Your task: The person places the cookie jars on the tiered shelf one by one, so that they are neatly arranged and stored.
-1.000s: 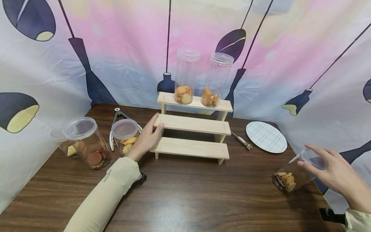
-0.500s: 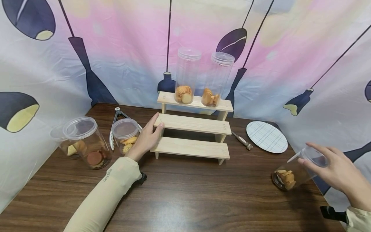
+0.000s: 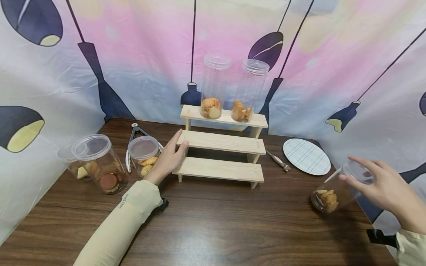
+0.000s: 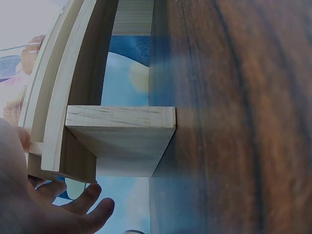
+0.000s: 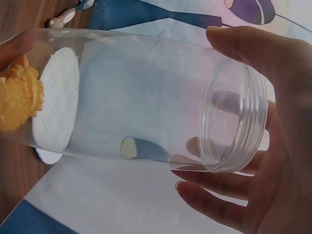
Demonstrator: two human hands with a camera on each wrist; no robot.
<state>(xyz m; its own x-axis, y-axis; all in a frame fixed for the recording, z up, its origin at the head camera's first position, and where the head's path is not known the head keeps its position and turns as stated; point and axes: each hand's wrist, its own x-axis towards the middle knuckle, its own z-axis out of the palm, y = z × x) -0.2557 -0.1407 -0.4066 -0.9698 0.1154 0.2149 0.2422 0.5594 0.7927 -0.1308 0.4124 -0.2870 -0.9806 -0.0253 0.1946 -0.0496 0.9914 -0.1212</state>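
In the head view a three-step wooden stand point(image 3: 221, 142) sits mid-table. My left hand point(image 3: 168, 159) holds the left end of its middle step; the left wrist view shows fingers point(image 4: 87, 200) curled by the plank's end. At the right my right hand point(image 3: 382, 186) grips a tall clear cookie jar point(image 3: 344, 190) around its lidded top. The jar leans, with a few cookies point(image 3: 327, 199) at its bottom; whether its base touches the table I cannot tell. On the top step stand two similar lidded jars, the left jar point(image 3: 214, 87) and the right jar point(image 3: 251, 90), each with cookies.
Left of the stand are a tall jar point(image 3: 100, 162), another jar point(image 3: 68, 160) partly behind it, and a short cookie jar point(image 3: 143, 151). Tongs point(image 3: 128, 157) lie behind the short jar. A small-handled utensil point(image 3: 279, 162) and a checked plate point(image 3: 306, 156) lie right of the stand.
My right hand and the jar have shifted slightly up in the head view, away from the table's near edge. The left hand and the stand stay in place.
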